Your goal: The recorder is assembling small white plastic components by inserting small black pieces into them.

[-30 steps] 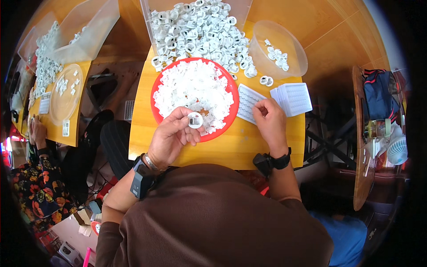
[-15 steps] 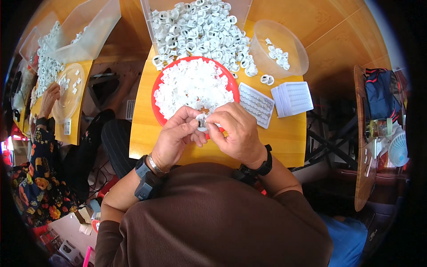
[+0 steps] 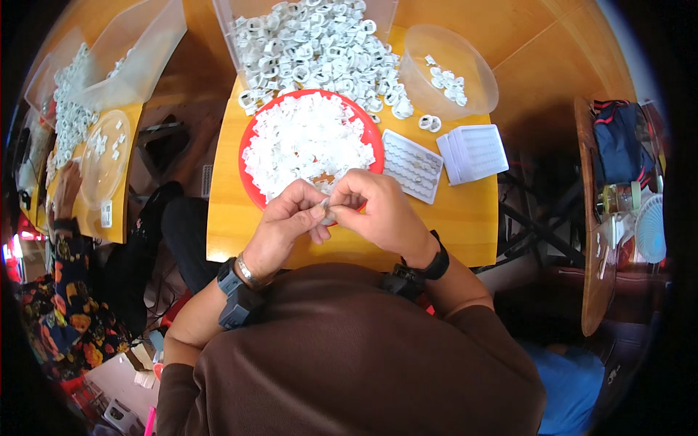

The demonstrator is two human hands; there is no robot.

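Observation:
Over the near edge of a red round tray (image 3: 376, 138), both hands meet on a small white plastic part (image 3: 329, 218), mostly covered by fingers. My left hand (image 3: 289, 220) pinches it from the left between thumb and fingertips. From the other side my right hand (image 3: 378, 211) grips it with thumb and index finger. A heap of small white plastic pieces (image 3: 305, 134) fills the tray. Beyond it, many white ring-shaped parts (image 3: 313, 47) spill from a clear bin (image 3: 227, 29) onto the yellow wooden table (image 3: 233, 232).
Right of the tray lie a white slotted tray (image 3: 413, 166), a stack of white trays (image 3: 474, 154), two ring parts (image 3: 430, 123) and a clear round tub (image 3: 476, 73) with a few parts. At left, a co-worker's hand (image 3: 67, 185) rests by another table's round lid (image 3: 109, 156).
Both hands have closed in around the white part, and the right fingers now cover more of it. The view has shifted slightly. The co-worker's hand has moved nearer.

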